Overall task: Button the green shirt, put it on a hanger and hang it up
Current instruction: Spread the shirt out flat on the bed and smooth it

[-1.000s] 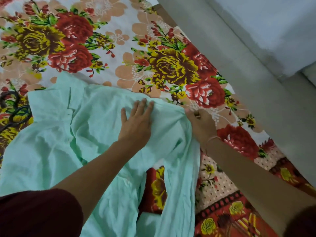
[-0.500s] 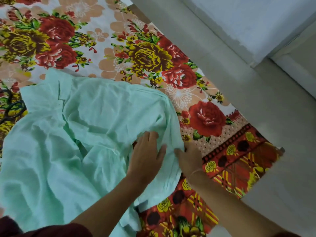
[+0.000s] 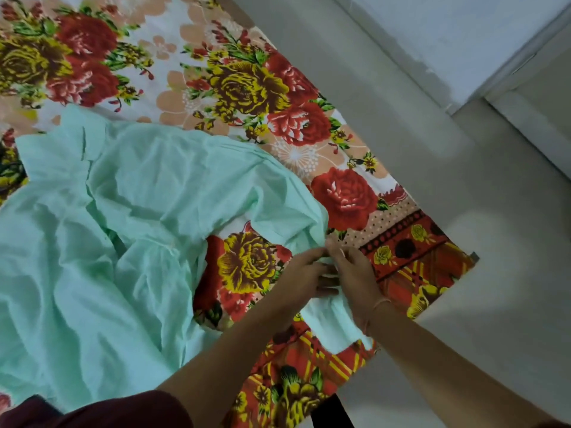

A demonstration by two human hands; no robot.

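Note:
The mint green shirt [image 3: 129,217] lies rumpled and open on a floral bedsheet [image 3: 247,84]. Its right front edge runs down toward me along the sheet's right side. My left hand [image 3: 301,273] and my right hand [image 3: 355,273] meet at that edge, close together. Both pinch the fabric between fingers and thumb. A pale strip of the shirt hangs below my right wrist. The fingers hide any button or hole. No hanger shows in this view.
The bedsheet's red and yellow border ends at a corner [image 3: 469,257] right of my hands. Beyond it is bare grey floor [image 3: 463,350]. A pale wall [image 3: 463,32] rises at the top right.
My hands left the flat of the shirt and came together on its right front edge, pinching it. The front panel has been pulled aside, baring a patch of sheet in the middle.

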